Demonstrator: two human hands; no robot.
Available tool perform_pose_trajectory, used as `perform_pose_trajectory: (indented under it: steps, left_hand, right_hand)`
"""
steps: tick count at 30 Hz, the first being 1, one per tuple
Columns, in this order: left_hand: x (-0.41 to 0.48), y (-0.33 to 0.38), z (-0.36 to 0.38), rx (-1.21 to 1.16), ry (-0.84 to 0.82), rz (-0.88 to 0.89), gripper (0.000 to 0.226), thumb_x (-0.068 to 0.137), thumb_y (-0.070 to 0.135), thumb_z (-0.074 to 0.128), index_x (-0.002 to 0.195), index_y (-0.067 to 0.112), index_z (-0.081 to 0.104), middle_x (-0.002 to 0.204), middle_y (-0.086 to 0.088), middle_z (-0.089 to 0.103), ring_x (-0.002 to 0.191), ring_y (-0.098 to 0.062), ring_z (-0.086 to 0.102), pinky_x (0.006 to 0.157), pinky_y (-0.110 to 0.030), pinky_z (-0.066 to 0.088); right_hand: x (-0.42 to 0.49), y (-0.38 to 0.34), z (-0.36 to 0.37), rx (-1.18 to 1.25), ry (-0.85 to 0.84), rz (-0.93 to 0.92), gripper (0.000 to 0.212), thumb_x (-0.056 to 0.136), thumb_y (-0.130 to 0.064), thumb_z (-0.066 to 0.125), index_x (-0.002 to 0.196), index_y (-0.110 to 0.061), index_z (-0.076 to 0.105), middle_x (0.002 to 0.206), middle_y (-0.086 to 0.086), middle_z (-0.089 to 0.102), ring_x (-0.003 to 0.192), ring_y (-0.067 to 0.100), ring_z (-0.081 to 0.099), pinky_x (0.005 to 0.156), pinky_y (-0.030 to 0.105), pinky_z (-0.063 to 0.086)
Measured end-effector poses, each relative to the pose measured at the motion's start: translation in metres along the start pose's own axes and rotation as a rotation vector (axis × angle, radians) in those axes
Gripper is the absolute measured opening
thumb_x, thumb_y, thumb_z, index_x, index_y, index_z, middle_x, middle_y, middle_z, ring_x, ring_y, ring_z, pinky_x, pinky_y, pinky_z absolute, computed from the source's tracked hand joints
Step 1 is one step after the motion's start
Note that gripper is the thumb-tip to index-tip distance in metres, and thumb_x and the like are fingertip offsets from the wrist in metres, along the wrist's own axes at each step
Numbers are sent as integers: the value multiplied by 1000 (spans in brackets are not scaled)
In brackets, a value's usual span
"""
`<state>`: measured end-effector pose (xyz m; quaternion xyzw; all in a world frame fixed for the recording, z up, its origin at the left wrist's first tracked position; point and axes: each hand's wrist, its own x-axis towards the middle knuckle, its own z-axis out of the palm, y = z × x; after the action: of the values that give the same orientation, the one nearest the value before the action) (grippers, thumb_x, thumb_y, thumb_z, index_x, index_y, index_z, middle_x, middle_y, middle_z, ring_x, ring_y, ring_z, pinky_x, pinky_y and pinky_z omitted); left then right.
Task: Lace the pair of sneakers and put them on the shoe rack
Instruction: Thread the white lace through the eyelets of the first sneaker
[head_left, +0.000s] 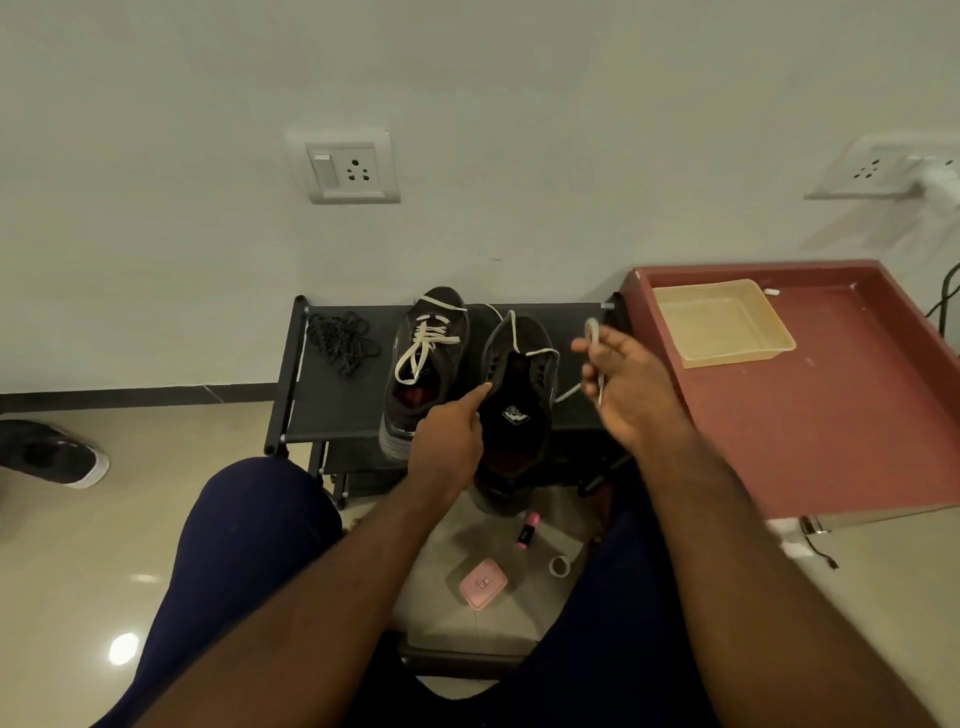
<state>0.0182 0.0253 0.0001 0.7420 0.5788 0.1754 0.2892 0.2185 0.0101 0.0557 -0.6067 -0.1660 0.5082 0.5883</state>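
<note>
Black shoe rack (337, 400) against pale wall. On its top shelf, toes toward wall: laced sneaker (426, 358) at left, pale lace crossed through its eyelets; half-laced sneaker (519, 415) just beside it at right, heel overhanging front edge. Left hand (447, 447) beside that shoe, index fingertip touching eyelet edge, other fingers curled; cannot tell whether gripping anything. Right hand (618, 379) raised nearby, pinching white lace (512, 330) running from toe eyelets. Black lace (340, 340) bundled at rack's left end.
</note>
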Motion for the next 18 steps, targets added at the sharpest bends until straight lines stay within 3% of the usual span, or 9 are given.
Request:
perform_pose_trajectory:
  steps: [3,7,11,13,16,18]
  left_hand:
    - [6,3,1,116,-56,-36,48,98,11,43,142,26,52,123,-8,67,111,-28,63,94,-40,51]
    - [7,9,-2,120,-85,-46,36,98,17,46,132,18,59,118,-9,68,108,-28,63,92,-41,52]
    - [1,12,-3,119,-135,-97,34,95,23,54,128,15,59,116,-10,68,108,-31,63,92,-42,53]
    - [-1,9,-2,79,-182,-164,28,94,25,56,119,13,60,110,-12,68,99,-33,66,87,-45,56]
    - [-1,5,0,22,-215,-210,21,93,22,54,108,8,61,103,-13,68,83,-32,69,76,-47,60]
    - [-3,9,-5,60,-198,-205,20,92,18,52,107,7,62,104,-14,69,87,-33,68,80,-44,58]
  right_hand:
    - [-3,35,-7,-101,46,107,10,103,-12,52,97,-10,58,80,5,62,46,4,41,38,17,29]
    - [4,31,-12,-26,83,152,17,102,-25,54,88,-15,54,63,-1,48,37,5,32,34,19,20]
    - [-6,27,-13,-52,-90,259,24,102,-31,55,93,-10,60,53,-4,38,35,5,25,35,18,18]
    - [-14,27,-9,-99,-153,257,25,105,-29,50,94,-9,62,54,-3,39,37,5,27,35,18,20]
    - [-24,15,-2,-99,43,-96,23,107,-23,44,95,-12,61,66,2,52,46,7,40,40,20,31]
    - [-31,0,-4,-87,171,-345,24,107,-22,42,97,-14,63,74,5,60,54,8,48,46,20,40]
